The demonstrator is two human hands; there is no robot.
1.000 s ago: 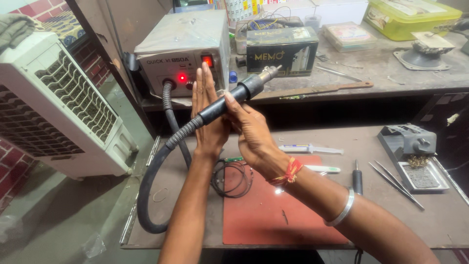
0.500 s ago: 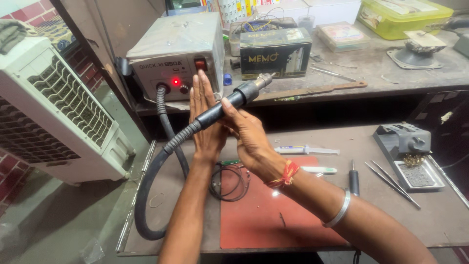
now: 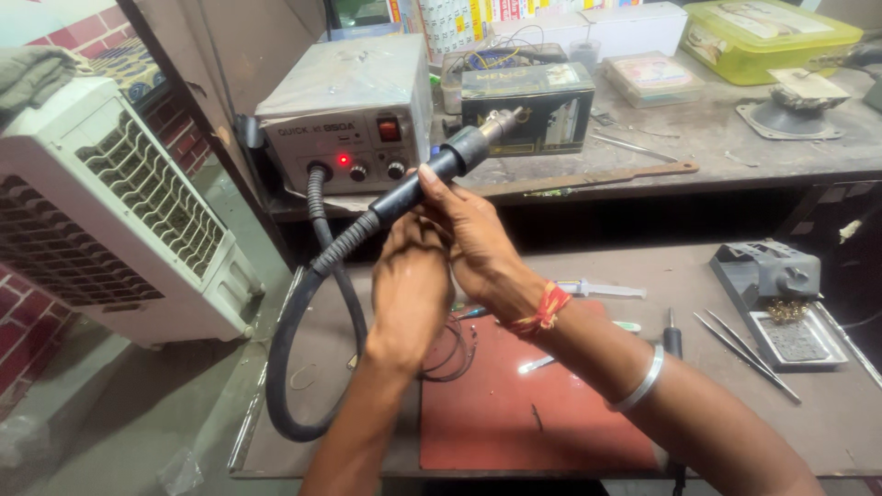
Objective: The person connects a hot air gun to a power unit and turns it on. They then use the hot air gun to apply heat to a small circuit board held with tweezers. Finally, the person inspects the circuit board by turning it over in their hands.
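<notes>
Right hand (image 3: 473,234) wrapped tight around black hot-air handpiece (image 3: 432,174), wrist bent, left hand (image 3: 409,289) cupped closed against its lower grip. Held tilted above red mat (image 3: 514,413) on counter (image 3: 827,404), metal nozzle up-right, ribbed hose (image 3: 294,340) looping down to grey station (image 3: 354,110).

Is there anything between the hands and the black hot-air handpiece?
No. The right hand grips the handpiece directly; the left hand is just below it, though its contact cannot be seen.

Left hand (image 3: 409,289) and right hand (image 3: 473,234) are raised together, fingers (image 3: 432,184) curled.
</notes>
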